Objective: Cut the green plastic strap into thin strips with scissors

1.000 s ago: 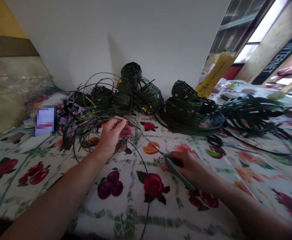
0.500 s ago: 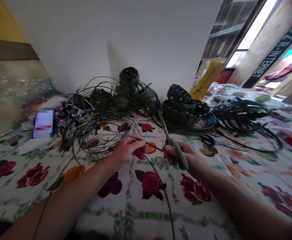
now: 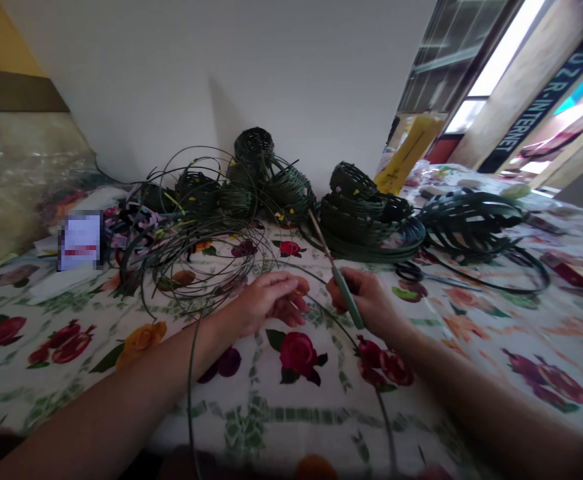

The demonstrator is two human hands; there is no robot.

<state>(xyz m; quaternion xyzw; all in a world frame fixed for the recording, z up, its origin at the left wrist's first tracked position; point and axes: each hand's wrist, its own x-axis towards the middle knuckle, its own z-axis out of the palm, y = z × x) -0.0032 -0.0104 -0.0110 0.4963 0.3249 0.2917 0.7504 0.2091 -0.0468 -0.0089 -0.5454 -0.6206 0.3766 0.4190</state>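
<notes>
- Fingers of the right hand [image 3: 368, 300] were wrapped round the green handle of the tool [image 3: 347, 300]; its narrow blade pointed to 11 o'clock.
- Fingers of the left hand [image 3: 274, 300] were loosely curled, thumb and forefinger near each other; whether they pinched the strand [image 3: 338, 325] could not be told.
- Taking the gap between the hands as the clock's centre, the strand arched there and ran towards 5 o'clock, down to the bottom of the view.
- Good handling, as I judged it, called for a firm left pinch, the strand drawn straight, and the blade angled away from the left fingertips.
- A second strand [image 3: 191, 393] crossed the left forearm at 8 o'clock; lifting it off first seemed wise, since a sideways pull might have snagged it.
- At 10 o'clock the coil [image 3: 174, 247] spread its loops near the left wrist, so that side looked tight.
- Baskets [image 3: 291, 189] stood at 12 and a stack [image 3: 351, 217] at 1, before the white wall [image 3: 291, 73]; the blade tip appeared close to them, though its depth was unclear.
- Black scissors [image 3: 411, 271] lay between 2 and 3, beyond the right hand.
- Most room for moving was at 6, over the cloth [image 3: 306, 437] between the forearms, up to the near edge.
</notes>
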